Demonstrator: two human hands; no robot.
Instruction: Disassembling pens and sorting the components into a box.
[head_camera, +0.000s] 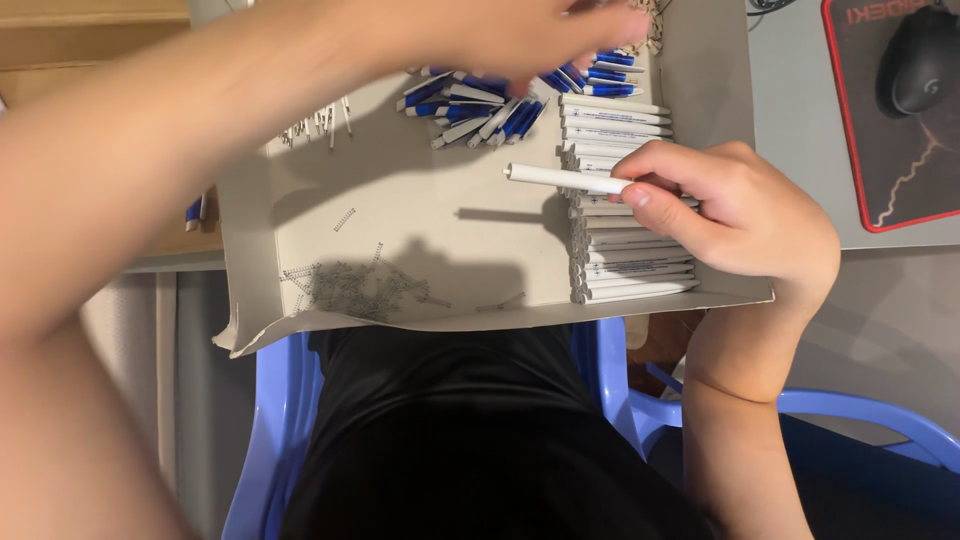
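Note:
My right hand (740, 205) holds a white pen barrel (565, 179) level over a shallow cardboard tray (420, 215) on my lap. Beneath that hand a stack of white pen barrels (615, 120) fills the tray's right side. My left arm crosses the view from the lower left, and my left hand (520, 35), blurred, reaches over a heap of blue-and-white pen parts (480, 110) at the tray's far edge. What its fingers hold cannot be made out. A pile of small metal springs (365, 285) lies at the tray's near left.
Thin pen refills (320, 122) lie at the tray's far left. A black mouse (920, 60) rests on a red-edged mouse pad (900, 150) on the grey desk at right. I sit on a blue plastic chair (860, 410).

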